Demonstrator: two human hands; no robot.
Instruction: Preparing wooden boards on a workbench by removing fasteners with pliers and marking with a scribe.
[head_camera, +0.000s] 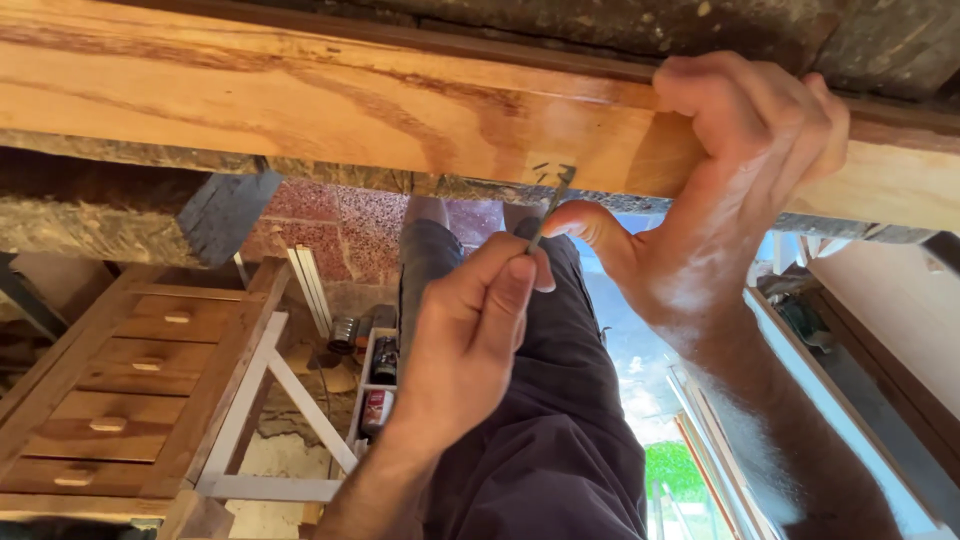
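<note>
Landmark: the pencil marks (552, 172) on the lower edge of the wooden plank (330, 110), a short cluster of dark strokes on the pale face.

Pencil (550, 210): thin, grey, held with its tip up against the marks. Long axis runs steeply, from the tip at the marks down and slightly left to where it vanishes into the grip. Tip appears to touch the wood at the marks; contact is too small to confirm outright.

Left hand (465, 335): directly below the marks. Fingers (505, 300) closed tight round the lower shaft of the pencil, thumb and forefinger pinching it, the rest curled in. Nothing else held. The marks lie straight up the pencil's axis from these fingers.

Right hand (740, 170): to the right of the marks, wrapped over the plank. Its fingers hook over the top edge, palm flat to the face, thumb stretched left so that its tip sits just below and beside the marks, close to the pencil shaft without clearly touching it. Closed on the plank, no tool in it.

Nearer hand: the right thumb is closest to the marks in the plane of the wood; the left hand reaches them only through the pencil.

Below the marks: the person's dark trousers (545, 430). Well left and below: a wooden drawer unit (130, 390) with small knobs, and a white trestle (270, 440). Well right and below: a pale window frame (850, 420).
</note>
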